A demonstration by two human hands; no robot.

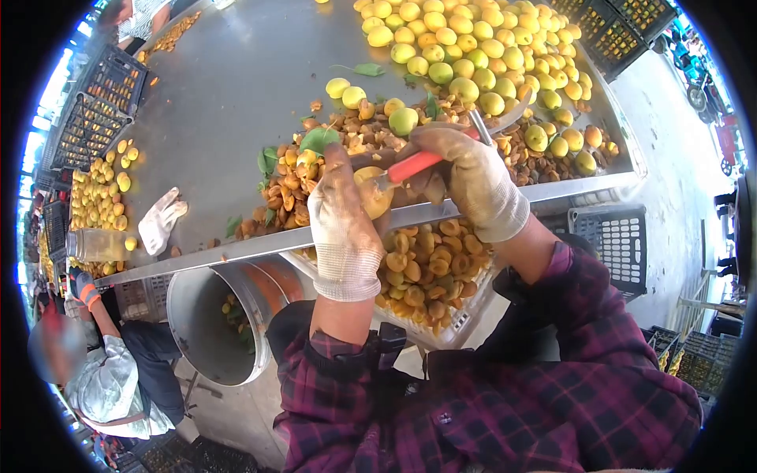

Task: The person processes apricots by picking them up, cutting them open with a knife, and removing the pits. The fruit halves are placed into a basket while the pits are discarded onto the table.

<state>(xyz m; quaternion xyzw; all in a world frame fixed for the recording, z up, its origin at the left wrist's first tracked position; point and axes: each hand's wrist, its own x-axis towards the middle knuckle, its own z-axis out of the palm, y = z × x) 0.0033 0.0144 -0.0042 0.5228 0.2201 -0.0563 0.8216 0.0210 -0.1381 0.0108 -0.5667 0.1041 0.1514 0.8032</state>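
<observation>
My left hand (343,225), in a whitish, stained knit glove, is closed around a yellow apricot (374,195) at the table's front edge. Wrapped in my gloved right hand (482,185) is a red-handled pitting tool (415,165), its metal tip right at the apricot. A short metal rod (480,127) and a curved blade (512,115) stick out beyond the right hand. Behind both hands lies a heap of brown pits and scraps (288,189) with green leaves (318,140). Below them, a white crate (465,323) holds apricot halves (426,272).
Whole apricots (473,47) are piled at the far right of the metal table (236,102). A white glove (163,221) and a clear jar (98,245) lie left. A large bucket (185,331) tilts below. Another person (118,386) sits left. Black crates (619,244) stand right.
</observation>
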